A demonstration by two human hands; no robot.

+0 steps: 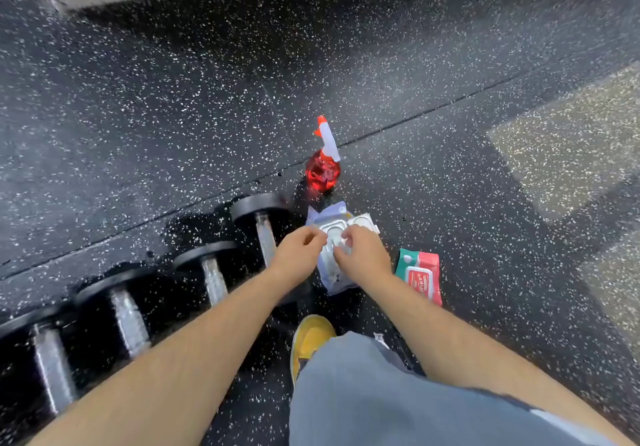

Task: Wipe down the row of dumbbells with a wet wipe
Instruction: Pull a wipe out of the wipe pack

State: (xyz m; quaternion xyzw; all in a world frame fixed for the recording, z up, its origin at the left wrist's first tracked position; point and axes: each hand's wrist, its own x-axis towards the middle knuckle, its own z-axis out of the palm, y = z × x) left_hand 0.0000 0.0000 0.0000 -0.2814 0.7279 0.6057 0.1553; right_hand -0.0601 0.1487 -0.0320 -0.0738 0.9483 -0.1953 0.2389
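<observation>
Several black dumbbells with chrome handles (212, 277) lie in a row on the speckled floor, running from the lower left up to the middle. A white pack of wet wipes (334, 272) lies on the floor right of the row, its flip lid (363, 223) open. My left hand (299, 255) rests on the pack's left side, fingers pinched at its opening. My right hand (362, 255) pinches at the opening of the pack, where a bit of white wipe shows between the fingertips.
A red spray bottle (322, 168) with a white and orange trigger stands just beyond the pack. A second, red and green wipes pack (420, 274) lies to the right. My yellow shoe (310, 340) and grey-clad knee (381, 393) are below. A pale wall base runs along the top.
</observation>
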